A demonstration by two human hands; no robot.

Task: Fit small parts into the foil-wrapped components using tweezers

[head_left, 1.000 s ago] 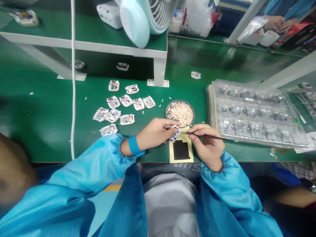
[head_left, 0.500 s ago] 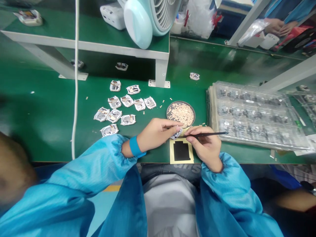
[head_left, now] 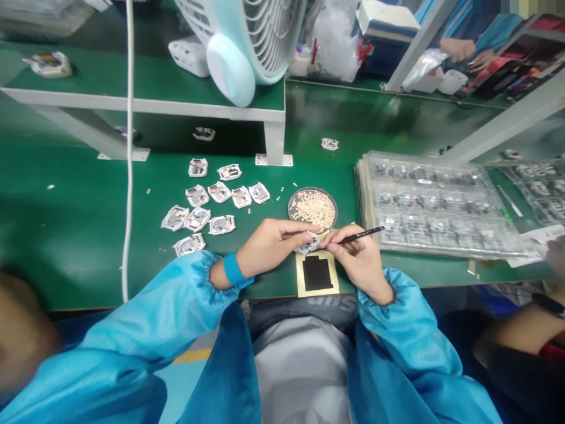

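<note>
At the near side of the desk point(head_left: 88, 235), the left hand point(head_left: 269, 244) pinches a small white casing point(head_left: 308, 243) between thumb and fingers, just above the far part of a yellow sheet point(head_left: 300, 285) with a black patch point(head_left: 316, 273). The right hand point(head_left: 362, 262) closes on a thin black tool point(head_left: 364, 234), its rear end slanting up to the right; the working tip is too small and covered to tell whether it touches the casing.

One casing is being worked on, judging by both hands meeting at it. Ten more point(head_left: 222, 224) lie in a loose group to the left, their insides showing, and another point(head_left: 329, 143) sits alone on the far side. Whether these are finished or waiting cannot be told. Many pale pieces point(head_left: 314, 207) fill a round dish point(head_left: 289, 203), and a few lie loose beside it.

The dish stands just beyond the fingers, so it limits reach on the far side. Clear plastic trays point(head_left: 366, 206) are stacked to the right, near the right hand. The desk's near edge runs close under both wrists. Far left, a white cable point(head_left: 129, 206) hangs past the group, and the shelf point(head_left: 198, 111) and its leg point(head_left: 274, 141) bound the far side.
</note>
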